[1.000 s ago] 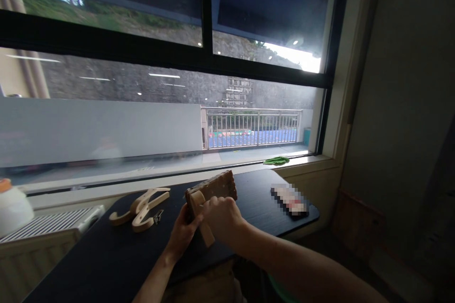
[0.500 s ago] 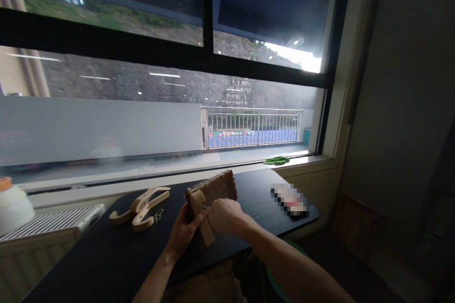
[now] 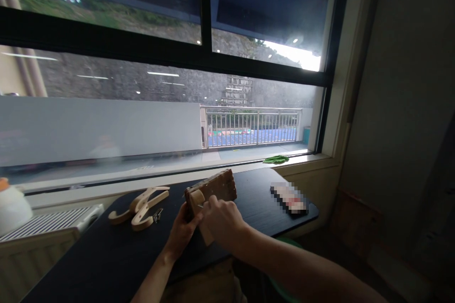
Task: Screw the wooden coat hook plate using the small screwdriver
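Observation:
My left hand grips the near left end of a brown wooden board with a notched edge, tilted up above the table. Against the board's face lies a pale curved wooden piece, its lower end slanting down between my hands; my left thumb presses near it. My right hand is closed beside that piece, fingers pinched around something thin, mostly hidden, that I cannot make out. To the left, more pale curved wooden pieces, hook-shaped, rest on the table with several small metal screws next to them.
The dark table stands under a window. A blurred-out flat object lies near its right end. A green cloth is on the sill. At the left are a white radiator and a white container with an orange top.
My right hand has turned at the wrist, and its forearm has swung lower and to the right. The board and my left hand stay nearly in place.

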